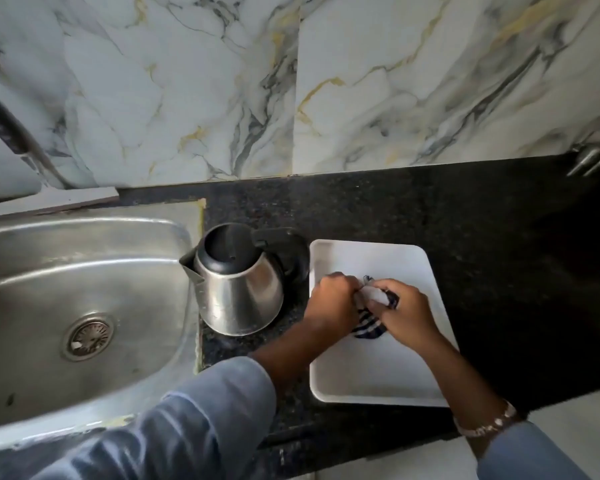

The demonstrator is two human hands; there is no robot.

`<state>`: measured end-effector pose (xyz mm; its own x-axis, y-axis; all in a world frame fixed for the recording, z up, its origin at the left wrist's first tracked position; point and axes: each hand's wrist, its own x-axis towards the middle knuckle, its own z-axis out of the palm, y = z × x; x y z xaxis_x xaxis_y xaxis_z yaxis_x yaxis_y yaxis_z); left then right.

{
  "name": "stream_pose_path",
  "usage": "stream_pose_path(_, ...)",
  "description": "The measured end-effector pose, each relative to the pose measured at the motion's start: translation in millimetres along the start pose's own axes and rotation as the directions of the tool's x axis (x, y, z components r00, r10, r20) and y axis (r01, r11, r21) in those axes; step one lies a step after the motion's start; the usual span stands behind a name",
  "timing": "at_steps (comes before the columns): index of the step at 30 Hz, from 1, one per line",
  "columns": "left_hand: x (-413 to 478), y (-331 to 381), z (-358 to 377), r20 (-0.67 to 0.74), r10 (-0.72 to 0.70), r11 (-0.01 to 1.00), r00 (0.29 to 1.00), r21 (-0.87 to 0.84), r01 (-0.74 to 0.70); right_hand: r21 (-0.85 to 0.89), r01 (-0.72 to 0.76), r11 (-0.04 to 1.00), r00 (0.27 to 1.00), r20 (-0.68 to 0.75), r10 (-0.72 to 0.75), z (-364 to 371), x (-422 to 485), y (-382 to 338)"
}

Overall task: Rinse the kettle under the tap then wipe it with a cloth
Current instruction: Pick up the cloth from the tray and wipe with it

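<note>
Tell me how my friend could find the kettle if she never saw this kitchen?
Start at the big metal sink on the left. Just past its right edge, on the black counter, stands the kettle, between the sink and a white tray. It is the only shiny silver pot with a black lid and black handle.

Blocked left of tray (426, 393) by kettle (239, 296); open dark counter (499, 237) behind and right of tray.

Both hands (368, 306) gripping striped cloth (369, 329) over white tray (378, 379), kettle (239, 282) beside sink (84, 289)
</note>
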<state>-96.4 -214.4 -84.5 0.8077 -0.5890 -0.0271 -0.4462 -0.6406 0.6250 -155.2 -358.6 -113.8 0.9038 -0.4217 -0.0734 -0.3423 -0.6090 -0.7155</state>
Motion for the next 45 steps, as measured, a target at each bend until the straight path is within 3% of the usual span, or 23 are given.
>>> stream_pose_path(4, -46.6, -9.0, -78.6, -0.237, 0.169, 0.976, 0.957, -0.097, -0.196, 0.32, 0.136, 0.937, 0.99, -0.018, -0.138, -5.3, -31.7, -56.3)
stream_pose_path(7, -79.9, -41.7, -140.5, -0.172, 0.182, 0.976, 0.968, -0.089, -0.2, 0.462, 0.194, 0.865, 0.981, -0.097, -0.169, 31.4, -58.5, -108.5)
stream_pose_path(9, -89.7, -66.5, -170.7, -0.088, 0.148, 0.988, 0.985, -0.035, -0.151, 0.478, 0.194, 0.856, 0.975, -0.193, -0.113, 68.8, -73.9, -129.5)
stream_pose_path(13, -66.1, -100.9, -207.3, -0.217, 0.181, 0.982, 0.959, 0.095, -0.164, 0.494, 0.172, 0.852, 0.908, -0.415, 0.057, 138.9, -94.3, -165.4)
stream_pose_path(17, -26.2, -122.1, -216.2, 0.116, 0.141, 0.983, 0.983, 0.104, -0.153, 0.365, 0.26, 0.894, 0.81, -0.586, 0.003, 188.6, -92.0, -195.1)
stream_pose_path(20, -15.2, -133.6, -209.9, 0.145, 0.096, 0.991, 0.985, 0.081, -0.109, 0.274, 0.219, 0.937, 0.795, -0.607, -0.008, 227.3, -92.4, -188.0)
stream_pose_path(25, -13.6, -133.5, -197.6, 0.041, -0.004, 1.0, 0.999, -0.006, 0.004, 0.448, 0.041, 0.893, 0.828, -0.515, 0.221, 271.8, -105.6, -162.6)
stream_pose_path(28, -18.0, -132.8, -192.7, 0.004, -0.052, 0.998, 0.999, -0.03, 0.052, 0.661, 0.023, 0.75, 0.748, -0.509, 0.426, 257.2, -86.5, -186.2)
stream_pose_path(29, -20.7, -132.9, -191.0, -0.023, -0.068, 0.997, 0.997, -0.042, 0.067, 0.633, 0.076, 0.77, 0.704, -0.581, 0.408, 250.9, -80.1, -196.8)
stream_pose_path(31, -26.7, -132.7, -188.8, -0.084, -0.083, 0.996, 0.993, -0.043, 0.08, 0.415, 0.179, 0.892, 0.611, -0.758, 0.23, 247.7, -72.0, -209.1)
stream_pose_path(33, -31.1, -132.7, -187.7, -0.121, -0.072, 0.997, 0.99, -0.02, 0.071, 0.205, 0.161, 0.965, 0.586, -0.807, 0.074, 259.4, -71.7, -205.6)
stream_pose_path(34, -32.7, -133.2, -187.9, -0.129, -0.071, 0.997, 0.989, -0.011, 0.07, 0.195, 0.13, 0.972, 0.601, -0.795, 0.079, 267.8, -75.5, -198.5)
stream_pose_path(37, -32.8, -137.5, -192.0, -0.132, -0.092, 0.996, 0.987, -0.027, 0.089, 0.48, 0.036, 0.876, 0.592, -0.717, 0.369, 278.7, -78.5, -179.3)
stream_pose_path(40, -33.2, -139.3, -191.6, -0.151, -0.097, 0.995, 0.984, -0.035, 0.093, 0.712, 0.024, 0.701, 0.487, -0.621, 0.614, 249.5, -55.7, -188.9)
stream_pose_path(42, -33.7, -139.3, -189.5, -0.163, -0.093, 0.995, 0.982, -0.045, 0.086, 0.629, 0.061, 0.775, 0.464, -0.706, 0.536, 230.4, -43.0, -208.6)
stream_pose_path(45, -31.5, -140.3, -189.6, -0.177, -0.061, 0.998, 0.982, -0.018, 0.058, 0.168, 0.165, 0.972, 0.452, -0.889, 0.077, 231.0, -39.0, -227.3)
